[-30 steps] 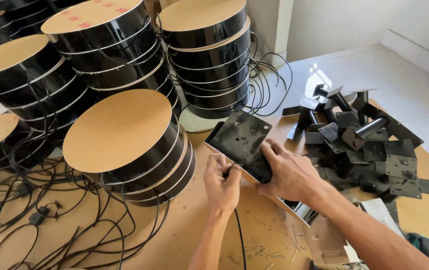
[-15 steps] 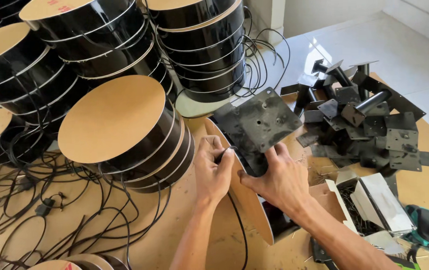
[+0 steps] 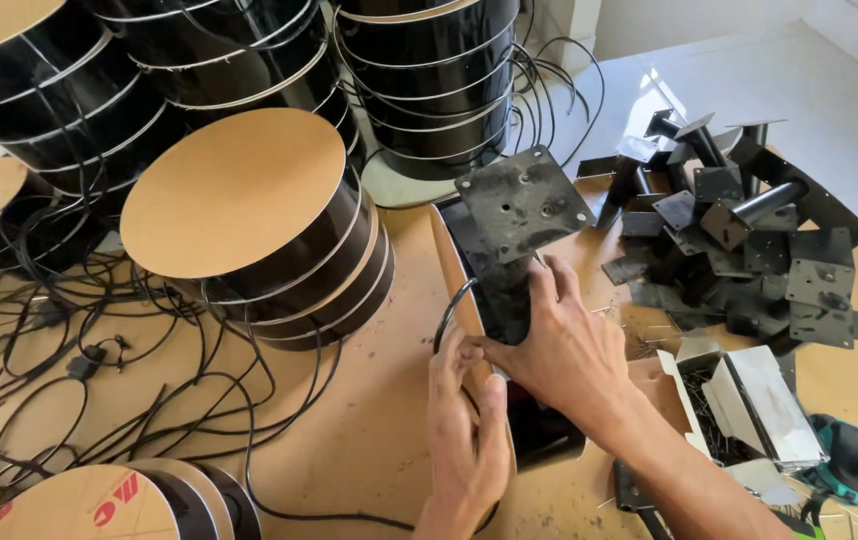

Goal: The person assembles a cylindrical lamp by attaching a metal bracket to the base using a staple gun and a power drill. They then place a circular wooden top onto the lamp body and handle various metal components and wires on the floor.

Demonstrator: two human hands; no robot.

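Observation:
My right hand grips the stem of a black metal bracket, whose square plate with holes faces up. The bracket stands on a round black disc unit tilted on its edge on the cardboard. My left hand pinches a black cable that loops up beside the bracket's stem. Both hands touch at the base of the stem.
Stacks of black round units with brown tops fill the left and back. Loose black cables sprawl at left. A heap of black brackets lies at right, with a small open box of screws and a teal power drill.
The bracket has been raised from lying flat to standing on its stem. My right hand shifted onto the stem and my left hand took up the cable loop.

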